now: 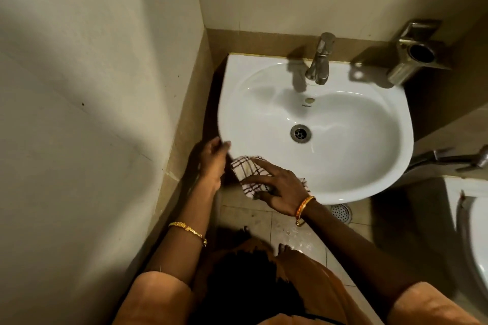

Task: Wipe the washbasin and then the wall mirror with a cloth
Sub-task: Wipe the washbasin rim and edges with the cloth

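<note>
A white washbasin (343,124) hangs on the back wall, with a drain at its centre. My right hand (280,187) presses a white checked cloth (247,170) flat against the basin's front-left rim, fingers spread over it. My left hand (212,161) grips the basin's left edge, thumb on the rim, beside the cloth. No mirror is in view.
A metal tap (320,60) stands at the basin's back. A steel holder (412,55) is fixed to the wall at right. A spray nozzle (459,157) and a toilet (472,232) sit at right. A floor drain (340,212) lies under the basin; the left wall is close.
</note>
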### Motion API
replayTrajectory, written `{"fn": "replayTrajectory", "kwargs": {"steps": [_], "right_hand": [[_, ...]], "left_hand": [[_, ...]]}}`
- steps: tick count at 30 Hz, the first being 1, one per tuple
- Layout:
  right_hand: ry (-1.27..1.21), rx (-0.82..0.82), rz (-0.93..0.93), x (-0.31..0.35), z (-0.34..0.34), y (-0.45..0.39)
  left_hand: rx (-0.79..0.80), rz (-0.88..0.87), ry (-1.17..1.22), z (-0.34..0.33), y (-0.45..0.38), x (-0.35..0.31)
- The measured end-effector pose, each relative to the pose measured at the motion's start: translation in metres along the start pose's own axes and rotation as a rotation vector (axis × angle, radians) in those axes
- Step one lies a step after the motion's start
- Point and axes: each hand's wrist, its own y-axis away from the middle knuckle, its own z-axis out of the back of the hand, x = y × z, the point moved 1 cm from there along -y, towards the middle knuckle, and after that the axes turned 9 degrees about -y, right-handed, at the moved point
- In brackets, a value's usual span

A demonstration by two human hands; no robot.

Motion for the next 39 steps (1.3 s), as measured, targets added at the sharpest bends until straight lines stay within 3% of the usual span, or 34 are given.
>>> {"fn": "replayTrajectory", "kwargs": {"steps": [4,10,14,21,30,32,34,36,39], "right_hand": [[-0.083,-0.157,-0.098,0.015,-0.006,-0.019],[-0.002,-0.107,-0.016,0.010,-0.013,-0.016],[0.003,-0.041,0.006,-0.019,0.024,0.037],[0.118,-0.010,-0.028,-0.059,0.075,0.082],[0.213,-0.089,-0.021,-0.015,0.011,0.037],[0.240,-0.143,0.029,-0.026,0.020,0.052],[0.300,-0.205,0.069,-0.040,0.031,0.071],[0.349,-0.231,0.083,-0.057,0.047,0.093],[0.435,-0.278,0.090,-0.101,0.090,0.126]], "left_hand": [[-0.054,-0.073,-0.067,-0.005,0.003,-0.006],[-0.088,-0.045,-0.117,-0.004,0.001,-0.006],[-0.357,-0.134,-0.285,-0.026,0.027,0.017],[-0.120,-0.032,-0.262,-0.051,0.039,0.045],[-0.205,-0.132,-0.195,-0.046,0.040,0.044],[-0.282,-0.120,-0.354,-0.054,0.046,0.050],[-0.512,-0.116,-0.673,-0.068,0.067,0.052],[-0.665,-0.236,-0.828,-0.085,0.090,0.050],[-0.612,-0.514,-0.989,-0.109,0.105,0.061]]}}
